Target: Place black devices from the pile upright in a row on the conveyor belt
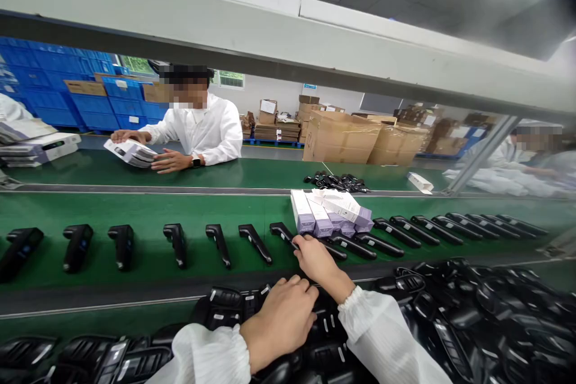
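Note:
My right hand (318, 261) reaches over the belt's near edge, its fingers closed on the lower end of a black pistol-shaped handheld device (282, 230). That device lies in a long row of similar ones on the green belt (148, 210). Lower and to the left, my left hand (283, 321) rests curled over a heap of black plastic parts (225, 297). Its fingertips are tucked down among the parts, so whatever they hold is hidden. Just beyond my right hand, several white and purple boxes (319, 216) lie piled on the belt.
Across the belt a person (202, 126) in white handles a stack of flat boxes (130, 153). Small black parts (337, 182) and an open carton (420, 183) lie on the far bench. A grey beam (270, 30) crosses overhead. More black parts (486, 318) are heaped at right.

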